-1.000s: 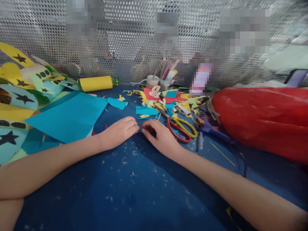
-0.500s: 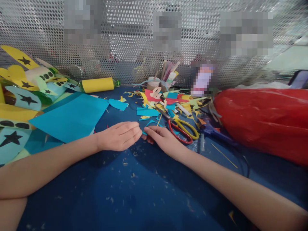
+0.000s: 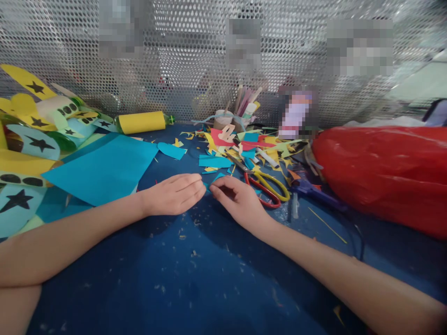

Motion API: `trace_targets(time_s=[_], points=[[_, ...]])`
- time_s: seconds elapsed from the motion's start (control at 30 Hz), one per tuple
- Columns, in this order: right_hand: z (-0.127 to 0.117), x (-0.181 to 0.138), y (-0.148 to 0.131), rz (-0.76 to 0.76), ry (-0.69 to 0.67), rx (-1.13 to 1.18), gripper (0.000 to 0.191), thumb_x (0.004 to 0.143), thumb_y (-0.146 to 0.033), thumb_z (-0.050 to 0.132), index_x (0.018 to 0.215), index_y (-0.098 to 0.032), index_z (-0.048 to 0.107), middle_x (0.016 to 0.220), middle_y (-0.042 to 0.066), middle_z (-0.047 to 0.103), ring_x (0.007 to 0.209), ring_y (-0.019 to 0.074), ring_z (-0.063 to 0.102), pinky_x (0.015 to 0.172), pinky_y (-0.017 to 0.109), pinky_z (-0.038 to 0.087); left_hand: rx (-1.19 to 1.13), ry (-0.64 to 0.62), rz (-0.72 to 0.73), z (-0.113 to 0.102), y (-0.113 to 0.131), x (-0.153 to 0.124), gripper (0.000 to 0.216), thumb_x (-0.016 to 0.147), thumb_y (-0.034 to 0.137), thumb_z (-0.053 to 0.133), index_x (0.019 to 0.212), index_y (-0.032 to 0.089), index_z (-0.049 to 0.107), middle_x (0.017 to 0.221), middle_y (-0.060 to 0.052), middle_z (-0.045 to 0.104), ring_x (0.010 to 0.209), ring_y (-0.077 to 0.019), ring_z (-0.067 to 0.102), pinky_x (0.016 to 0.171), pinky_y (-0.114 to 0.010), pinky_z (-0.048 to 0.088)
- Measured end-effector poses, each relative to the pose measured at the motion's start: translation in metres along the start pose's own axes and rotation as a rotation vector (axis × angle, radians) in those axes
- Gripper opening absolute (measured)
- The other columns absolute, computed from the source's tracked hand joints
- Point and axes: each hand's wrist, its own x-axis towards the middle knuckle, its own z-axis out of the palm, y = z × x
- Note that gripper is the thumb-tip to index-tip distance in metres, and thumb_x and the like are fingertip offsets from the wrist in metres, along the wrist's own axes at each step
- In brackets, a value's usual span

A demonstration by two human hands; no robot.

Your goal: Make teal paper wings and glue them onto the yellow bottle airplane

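Observation:
My left hand point(image 3: 176, 194) is closed just above the blue table, fingers pressed together and thumb hidden behind them; whatever it holds is out of sight. Facing it, my right hand point(image 3: 239, 199) pinches with thumb and forefinger at a small piece of blue paper point(image 3: 206, 186), mostly covered by the fingers. The fingertips of both hands are almost touching. Behind my right hand lie scissors point(image 3: 268, 186) with one red and one yellow handle, blades amid paper scraps. A blue paper strip point(image 3: 214, 161) and a rounded blue cutout point(image 3: 171, 150) lie beyond the hands.
Large blue paper sheets point(image 3: 104, 170) and star-marked paper-and-bottle models point(image 3: 42, 111) crowd the left. A yellow-wrapped bottle point(image 3: 141, 122) lies at the back. Cups with sticks point(image 3: 225, 118) stand before a perforated metal panel point(image 3: 188, 60). A purple glue gun point(image 3: 319, 191) and red plastic bag point(image 3: 384, 177) are right.
My right hand has turned slightly and its fingers have risen, with thumb and forefinger more rounded. The left hand has barely moved.

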Motion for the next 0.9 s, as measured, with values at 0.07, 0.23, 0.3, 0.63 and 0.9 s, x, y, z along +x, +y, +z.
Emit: trace_targets(time_s=[0.07,0.23,0.3,0.63,0.9], points=[[0.0,-0.001,-0.001,-0.062,0.028,-0.043,0.012,0.087,-0.026,0.055,0.078,-0.02,0.062,0.074,0.002,0.063,0.068,0.0136,0.058,0.065,0.028,0.047,0.027,-0.001,0.008,-0.001,0.0,0.001,0.024,0.092,0.007,0.044,0.111,0.013,0.058,0.105,-0.012,0.069,0.109,-0.0219,0.062,0.094,-0.037,0.053],[-0.001,-0.001,-0.003,-0.127,0.045,-0.063,0.011,0.086,-0.025,0.057,0.078,-0.02,0.064,0.075,0.002,0.064,0.07,0.0142,0.06,0.067,0.028,0.049,0.008,0.05,0.012,0.0,-0.001,0.0,0.023,0.092,0.007,0.045,0.111,0.012,0.058,0.103,-0.012,0.069,0.108,-0.0217,0.061,0.093,-0.036,0.052],[-0.001,-0.001,-0.004,-0.109,0.044,-0.059,0.011,0.085,-0.026,0.059,0.077,-0.02,0.064,0.075,0.002,0.065,0.07,0.0146,0.06,0.068,0.029,0.049,-0.068,0.062,-0.039,0.001,-0.001,0.001,0.023,0.093,0.008,0.044,0.11,0.015,0.059,0.104,-0.01,0.069,0.107,-0.0201,0.06,0.094,-0.036,0.051],[0.003,-0.001,0.003,0.116,0.127,0.255,0.017,0.08,-0.034,0.063,0.071,-0.02,0.063,0.063,0.0,0.06,0.058,0.0117,0.055,0.057,0.027,0.048,-0.926,0.299,-1.113,0.01,0.008,0.018,0.028,0.076,0.035,0.072,0.094,0.016,0.061,0.091,-0.006,0.069,0.082,-0.0155,0.064,0.079,-0.033,0.054],[0.003,0.0,0.002,0.141,0.094,0.315,0.019,0.08,-0.036,0.063,0.071,-0.019,0.063,0.062,-0.001,0.059,0.057,0.0109,0.054,0.058,0.026,0.047,-1.307,0.284,-1.321,0.011,0.018,0.019,0.021,0.072,0.04,0.075,0.079,0.02,0.075,0.078,-0.003,0.076,0.077,-0.0169,0.069,0.077,-0.033,0.055]])
